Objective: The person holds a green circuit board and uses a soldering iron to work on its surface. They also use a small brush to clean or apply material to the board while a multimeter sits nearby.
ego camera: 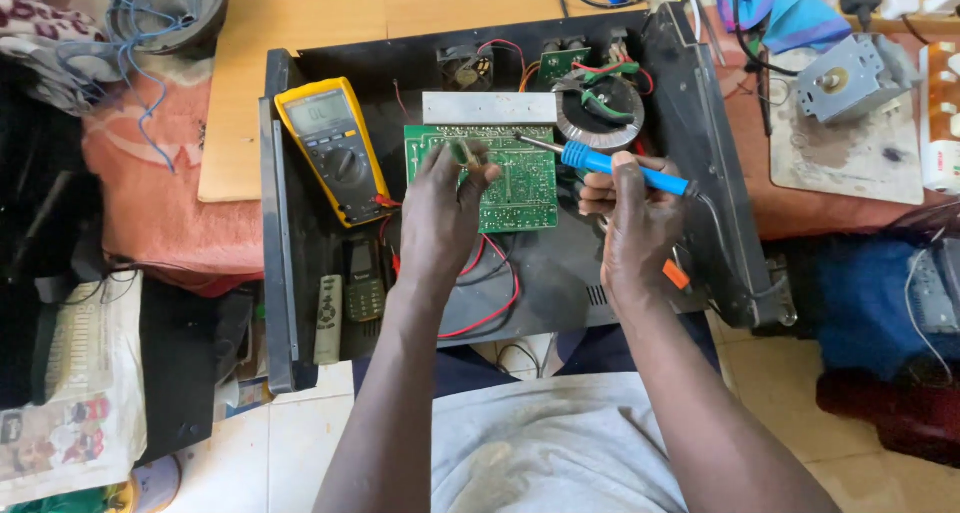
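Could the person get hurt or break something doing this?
Maybe. The left hand rests on the green board close to the soldering iron tip, so a slip could burn fingers. The right hand holds the iron above loose red wires, which it might melt if lowered.

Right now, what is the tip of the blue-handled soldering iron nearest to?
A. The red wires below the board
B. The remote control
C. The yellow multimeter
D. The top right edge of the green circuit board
D: the right hand holds the soldering iron with its tip at the top right edge of the circuit board, just below the metal heat sink.
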